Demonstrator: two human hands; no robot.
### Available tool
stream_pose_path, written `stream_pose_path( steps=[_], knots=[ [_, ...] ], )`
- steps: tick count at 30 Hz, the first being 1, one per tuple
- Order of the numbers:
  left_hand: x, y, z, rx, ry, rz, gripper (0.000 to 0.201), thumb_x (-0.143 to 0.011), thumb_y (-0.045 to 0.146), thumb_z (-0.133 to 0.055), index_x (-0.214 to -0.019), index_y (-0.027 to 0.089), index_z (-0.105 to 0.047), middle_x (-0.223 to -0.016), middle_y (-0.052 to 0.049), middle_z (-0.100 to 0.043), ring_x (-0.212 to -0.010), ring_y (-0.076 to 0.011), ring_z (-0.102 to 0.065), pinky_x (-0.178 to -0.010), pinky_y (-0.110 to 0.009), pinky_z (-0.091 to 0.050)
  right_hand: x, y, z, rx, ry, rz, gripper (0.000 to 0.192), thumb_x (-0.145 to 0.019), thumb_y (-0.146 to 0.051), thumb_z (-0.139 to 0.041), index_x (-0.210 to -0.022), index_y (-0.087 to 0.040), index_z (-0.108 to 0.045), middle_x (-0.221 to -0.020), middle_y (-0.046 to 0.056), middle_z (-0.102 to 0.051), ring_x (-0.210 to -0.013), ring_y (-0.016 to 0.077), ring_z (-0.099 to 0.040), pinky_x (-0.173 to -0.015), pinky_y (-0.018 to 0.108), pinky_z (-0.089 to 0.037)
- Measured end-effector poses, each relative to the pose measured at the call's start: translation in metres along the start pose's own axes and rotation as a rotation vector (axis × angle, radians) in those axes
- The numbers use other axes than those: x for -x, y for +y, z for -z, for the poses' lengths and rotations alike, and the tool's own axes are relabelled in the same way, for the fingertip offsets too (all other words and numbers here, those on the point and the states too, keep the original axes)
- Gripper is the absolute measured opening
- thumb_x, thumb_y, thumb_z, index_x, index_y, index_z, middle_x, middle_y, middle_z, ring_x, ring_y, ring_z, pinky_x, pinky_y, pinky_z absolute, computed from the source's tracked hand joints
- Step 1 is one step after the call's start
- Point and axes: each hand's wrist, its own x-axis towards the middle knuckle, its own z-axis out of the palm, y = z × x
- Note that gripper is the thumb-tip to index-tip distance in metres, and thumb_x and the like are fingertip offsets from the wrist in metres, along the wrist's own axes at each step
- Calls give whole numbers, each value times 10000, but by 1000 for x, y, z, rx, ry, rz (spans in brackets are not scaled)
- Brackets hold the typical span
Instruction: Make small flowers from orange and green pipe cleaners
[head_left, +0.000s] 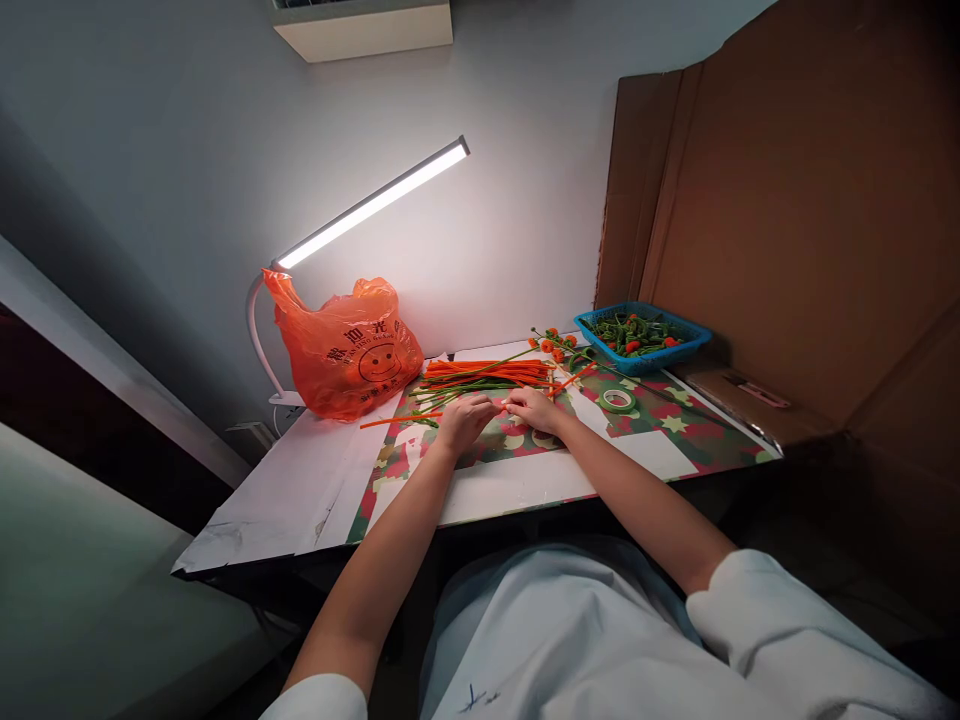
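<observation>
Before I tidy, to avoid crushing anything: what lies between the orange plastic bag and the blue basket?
In the head view, orange stems, green stems and orange flowers lie there.

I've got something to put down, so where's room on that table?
On the white tabletop at left, between the orange bag and front edge, or the white strip along that edge, nearer than the left hand and right hand. Behind them it's crowded: orange stems, flowers, blue basket.

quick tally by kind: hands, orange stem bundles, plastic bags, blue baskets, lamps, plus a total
Left hand and right hand: 2
Orange stem bundle: 1
Plastic bag: 1
Blue basket: 1
Lamp: 1
Total: 6
</observation>
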Motion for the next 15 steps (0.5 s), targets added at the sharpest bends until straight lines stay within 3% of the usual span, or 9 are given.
stream_pose_path(
  steps=[8, 15],
  knots=[
    [1, 3, -3, 115, 162, 152, 227, -878, 364, -567, -786, 222, -718, -777, -33, -690, -675, -134, -584, -621, -227, -382, 0, -4, -1, -199, 71, 26, 168, -856, -219, -517, -751, -160, -634, -774, 24, -627, -749, 145, -541, -689, 257, -396],
    [-3, 3, -8, 335, 237, 344, 252, -786, 432, -627, -735, 197, -702, -708, -26, -675, -604, -128, -522, -574, -234, -395, 5, -24, 3, -8, 213, 49, 191, -893, -222, -496, -761, -174, -624, -774, 33, -628, -769, 166, -525, -722, 285, -367]
  ],
)
